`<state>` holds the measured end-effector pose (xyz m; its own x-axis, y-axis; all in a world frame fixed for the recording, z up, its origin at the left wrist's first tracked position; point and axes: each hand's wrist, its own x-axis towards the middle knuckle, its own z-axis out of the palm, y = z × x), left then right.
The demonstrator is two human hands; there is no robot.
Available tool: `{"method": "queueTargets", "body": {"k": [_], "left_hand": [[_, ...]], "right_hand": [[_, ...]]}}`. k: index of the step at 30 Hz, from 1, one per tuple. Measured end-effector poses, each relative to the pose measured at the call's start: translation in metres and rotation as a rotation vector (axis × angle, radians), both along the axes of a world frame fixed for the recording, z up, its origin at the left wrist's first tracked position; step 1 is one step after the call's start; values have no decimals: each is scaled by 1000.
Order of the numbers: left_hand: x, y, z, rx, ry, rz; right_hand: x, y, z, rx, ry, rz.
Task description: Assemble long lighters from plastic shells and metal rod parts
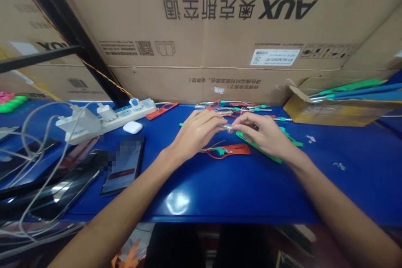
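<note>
My left hand (196,132) and my right hand (265,134) meet over the blue table (220,188), fingertips pinching a small clear piece (228,127) between them. Under my right hand lies a green plastic strip (260,148). Just below the hands lies an orange-red plastic tool with a teal part (226,151). A pile of red, teal and metal pieces (234,109) sits behind the hands near the cardboard wall.
A white power strip with chargers (103,119), a white earbud case (132,127) and an orange tool (161,110) lie at the left. Phones (124,167) and cables (37,167) crowd the left side. An open carton of green and blue rods (342,104) is at the right. Large cardboard boxes (220,29) stand behind.
</note>
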<state>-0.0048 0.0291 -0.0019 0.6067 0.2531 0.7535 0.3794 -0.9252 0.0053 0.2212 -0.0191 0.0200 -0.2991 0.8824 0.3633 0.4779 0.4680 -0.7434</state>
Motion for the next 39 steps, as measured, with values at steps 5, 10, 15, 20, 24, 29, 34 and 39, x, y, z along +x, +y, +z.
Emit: {"method": "queueTargets", "body": {"k": [5,10,15,20,24,29,34,39], "left_hand": [[1,0,-3,-32,-41,5],[5,-2,-8,-99,-58,5],[9,-2,-14,-128,-108,-23],[11,0,-21,-153,-118,-36],[13,-2,-25,-194,-105,-64],[15,0,-27,-212,-99,-56],[17,3,-24,-164,-128,-85],[13,3,-21,-110,-122,-66]], "right_hand": [[1,-2,3,18,-38,44],[4,-3,3,39,-91,20],[4,-1,1,14,-93,9],[6,2,2,-45,-64,53],[9,2,2,-71,-63,93],[10,2,4,-98,-41,87],[8,-1,10,-152,18,73],[5,-2,11,-207,49,97]]}}
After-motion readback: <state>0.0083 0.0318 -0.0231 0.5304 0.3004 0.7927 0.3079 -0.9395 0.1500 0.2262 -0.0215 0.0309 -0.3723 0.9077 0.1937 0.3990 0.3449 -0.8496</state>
